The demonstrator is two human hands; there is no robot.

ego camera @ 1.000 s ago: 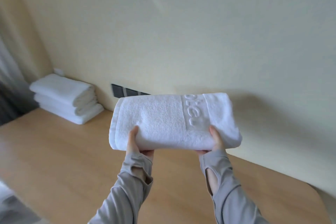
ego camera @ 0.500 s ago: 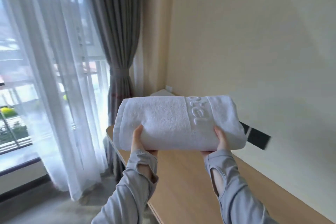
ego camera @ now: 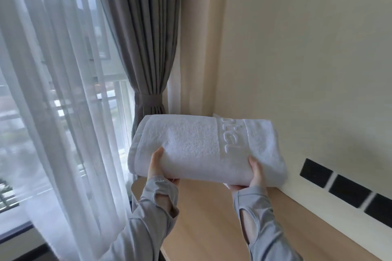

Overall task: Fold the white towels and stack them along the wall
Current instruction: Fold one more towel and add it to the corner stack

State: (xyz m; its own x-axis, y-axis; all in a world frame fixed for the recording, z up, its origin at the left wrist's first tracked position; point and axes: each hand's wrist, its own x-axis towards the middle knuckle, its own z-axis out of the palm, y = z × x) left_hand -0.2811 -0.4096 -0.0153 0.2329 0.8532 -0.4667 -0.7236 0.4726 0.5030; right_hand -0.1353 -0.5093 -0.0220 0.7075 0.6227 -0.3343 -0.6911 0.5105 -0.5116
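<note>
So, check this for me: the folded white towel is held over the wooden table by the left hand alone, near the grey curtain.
Wrong on the hands. The head view shows both holding the folded white towel: the left hand grips its left part, the right hand its right part. It is over the wooden table, near the grey curtain.

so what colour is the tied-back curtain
Grey. The curtain shows best in the head view, beside a sheer white drape.
</note>
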